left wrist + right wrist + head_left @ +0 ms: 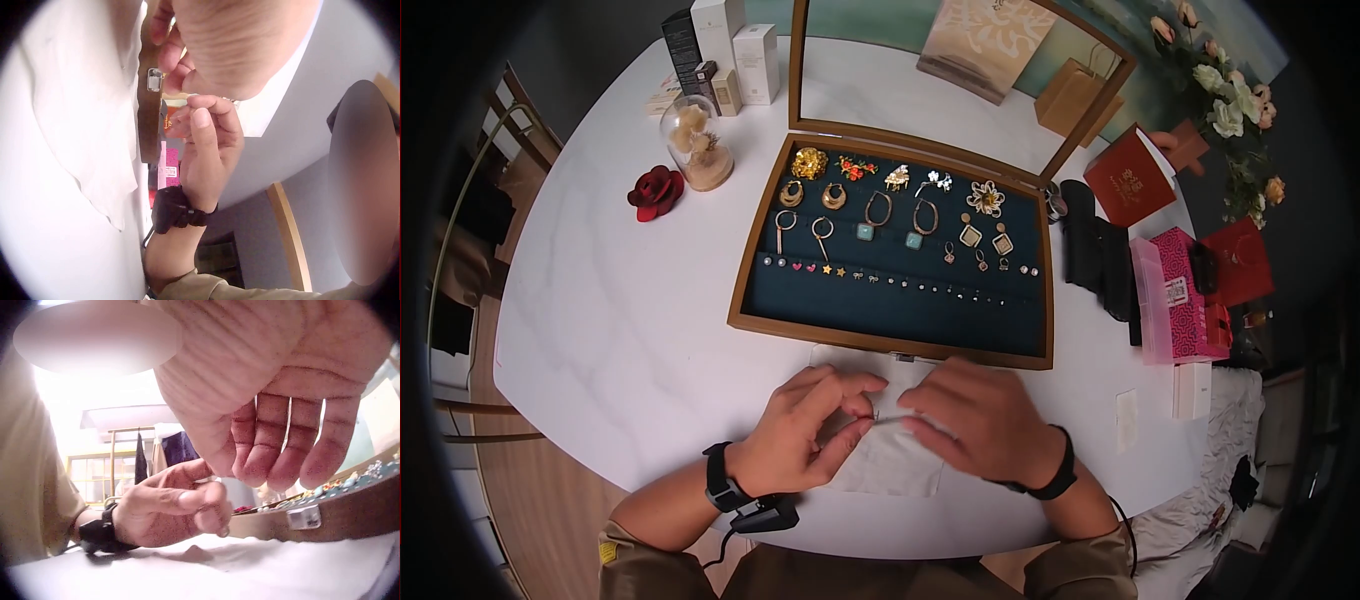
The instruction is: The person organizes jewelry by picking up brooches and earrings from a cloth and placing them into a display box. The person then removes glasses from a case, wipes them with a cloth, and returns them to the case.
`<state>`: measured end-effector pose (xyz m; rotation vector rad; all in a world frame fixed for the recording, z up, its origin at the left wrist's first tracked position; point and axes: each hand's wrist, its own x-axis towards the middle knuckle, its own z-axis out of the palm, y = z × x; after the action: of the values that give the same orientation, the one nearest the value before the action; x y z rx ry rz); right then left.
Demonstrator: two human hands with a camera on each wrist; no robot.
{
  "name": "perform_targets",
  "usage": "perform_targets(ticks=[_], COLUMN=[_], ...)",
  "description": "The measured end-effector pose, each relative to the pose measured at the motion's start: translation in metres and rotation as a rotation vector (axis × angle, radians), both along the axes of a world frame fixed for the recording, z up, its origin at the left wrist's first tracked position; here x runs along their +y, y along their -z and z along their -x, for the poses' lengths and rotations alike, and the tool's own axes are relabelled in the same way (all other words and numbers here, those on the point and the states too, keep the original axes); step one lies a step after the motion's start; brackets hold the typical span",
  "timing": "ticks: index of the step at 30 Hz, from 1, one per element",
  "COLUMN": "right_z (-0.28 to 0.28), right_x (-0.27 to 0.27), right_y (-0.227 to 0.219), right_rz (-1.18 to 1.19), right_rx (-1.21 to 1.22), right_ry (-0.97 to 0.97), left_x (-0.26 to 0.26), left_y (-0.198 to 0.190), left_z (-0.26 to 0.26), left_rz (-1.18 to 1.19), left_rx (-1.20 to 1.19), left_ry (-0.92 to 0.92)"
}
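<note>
Over a white cloth (892,465) in front of the jewellery box, my left hand (805,425) pinches a tiny silvery piece of jewellery (876,416) between thumb and fingers. Its exact kind is too small to make out. In the right wrist view, a glint of it shows under the left fingertips. My right hand (980,420) hovers just to the right, slightly blurred, its fingers loosely bent and thumb apart. Nothing shows in its grasp. The wooden box (890,345) stands with its glass lid raised; brooches and earrings line its dark green lining in rows.
Left of the box lie a red fabric rose (657,193) and a glass dome (697,145) with dried flowers. Cosmetic boxes (757,65) stand behind them. On the right are black pouches (1097,250), a red box (1130,178) and a pink patterned box (1178,290).
</note>
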<state>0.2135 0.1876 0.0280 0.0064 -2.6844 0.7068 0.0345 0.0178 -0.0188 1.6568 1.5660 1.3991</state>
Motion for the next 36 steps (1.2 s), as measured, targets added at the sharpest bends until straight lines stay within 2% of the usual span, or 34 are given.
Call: perform_targets(ticks=[3, 9, 14, 21, 23, 26, 29, 33, 36], right_z=[0.001, 0.005, 0.003, 0.003, 0.003, 0.003, 0.002, 0.002, 0.003], right_x=[-0.014, -0.023, -0.026, -0.027, -0.027, -0.027, -0.027, -0.029, -0.03], right_y=[0.004, 0.01, 0.012, 0.014, 0.014, 0.013, 0.014, 0.014, 0.016], right_rz=[-0.018, 0.017, -0.043, 0.026, 0.039, 0.045, 0.026, 0.028, 0.016], right_rx=[-0.058, 0.02, 0.015, 0.067, 0.074, 0.07, 0.08, 0.111, 0.132], right_ry=[-0.025, 0.017, 0.045, 0.061, 0.064, 0.067, 0.096, 0.089, 0.086], left_x=[-0.002, -0.002, 0.0, -0.004, -0.004, -0.003, 0.002, 0.001, 0.001], left_y=[-0.002, -0.003, -0.003, -0.001, -0.003, -0.005, -0.003, -0.003, 0.0], left_z=[0.001, 0.002, 0.002, 0.005, 0.004, 0.005, 0.004, 0.006, 0.007], left_rz=[0.046, 0.002, 0.056, 0.148, 0.256, 0.289, 0.198, 0.215, 0.2], left_rx=[-0.013, 0.013, -0.192, -0.462, -0.728, -0.859, -0.795, -0.771, -0.663], left_ry=[0.035, 0.061, 0.079, 0.097, 0.077, 0.093, 0.109, 0.132, 0.164])
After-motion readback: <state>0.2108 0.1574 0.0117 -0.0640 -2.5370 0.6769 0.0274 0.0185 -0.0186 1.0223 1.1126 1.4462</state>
